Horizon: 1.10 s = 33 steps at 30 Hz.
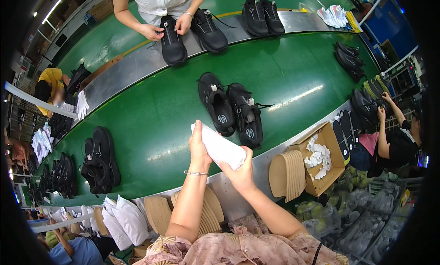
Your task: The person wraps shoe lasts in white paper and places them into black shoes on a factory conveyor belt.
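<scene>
Both my hands grip a white paper bundle (223, 147), long and flat with rounded edges, over the near side of the green belt. My left hand (199, 148) closes on its left edge with the thumb up; my right hand (240, 171) holds the lower right end. Just beyond the bundle, a pair of black shoes stands on the belt: the left shoe (215, 100) and the right shoe (246, 116), toes pointing away from me on neither clearly visible side. Their openings and insoles show, and a lace trails from the right shoe.
Brown cardboard inserts (286, 175) stand stacked near a carton (343, 151) holding crumpled white paper. White-wrapped bundles (124, 223) lie at the lower left. Black shoes (101, 159) sit farther left on the belt (156, 114). Across it, a co-worker's hands (183, 24) handle a black shoe (173, 49).
</scene>
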{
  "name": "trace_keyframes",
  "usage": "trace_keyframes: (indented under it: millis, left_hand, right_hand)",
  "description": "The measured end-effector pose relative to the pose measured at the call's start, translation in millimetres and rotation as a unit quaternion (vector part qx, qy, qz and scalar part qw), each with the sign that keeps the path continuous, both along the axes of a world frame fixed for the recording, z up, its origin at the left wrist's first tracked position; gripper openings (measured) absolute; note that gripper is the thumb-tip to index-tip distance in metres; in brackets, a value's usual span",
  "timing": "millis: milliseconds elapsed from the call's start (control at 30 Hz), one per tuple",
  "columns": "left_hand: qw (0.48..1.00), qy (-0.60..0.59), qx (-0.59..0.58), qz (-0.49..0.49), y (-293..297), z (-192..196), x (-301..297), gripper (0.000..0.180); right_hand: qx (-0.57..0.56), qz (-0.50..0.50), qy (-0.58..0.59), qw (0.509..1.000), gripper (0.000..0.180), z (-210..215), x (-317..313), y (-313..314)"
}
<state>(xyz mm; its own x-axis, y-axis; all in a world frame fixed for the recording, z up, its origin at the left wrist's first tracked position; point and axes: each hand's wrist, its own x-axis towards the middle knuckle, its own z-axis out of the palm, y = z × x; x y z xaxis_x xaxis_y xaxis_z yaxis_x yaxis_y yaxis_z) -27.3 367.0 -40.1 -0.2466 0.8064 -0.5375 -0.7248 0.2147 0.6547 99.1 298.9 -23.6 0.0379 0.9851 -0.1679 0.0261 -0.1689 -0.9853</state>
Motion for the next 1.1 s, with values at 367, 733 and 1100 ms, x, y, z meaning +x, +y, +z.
trace_keyframes:
  millis: [367, 733, 1100]
  left_hand:
    - [0.974, 0.2, -0.01, -0.104, 57, -23, -6, 0.067]
    - [0.676, 0.676, 0.111, -0.272, 141, -47, -48, 0.022]
    - [0.665, 0.669, 0.133, -0.303, 147, -38, -58, 0.025]
  right_hand:
    - [0.071, -0.034, -0.222, 0.972, 0.06, 11, 16, 62]
    - [0.178, 0.11, -0.493, 0.845, 0.043, -32, -40, 155]
    - [0.202, 0.117, -0.717, 0.657, 0.042, -63, -71, 168]
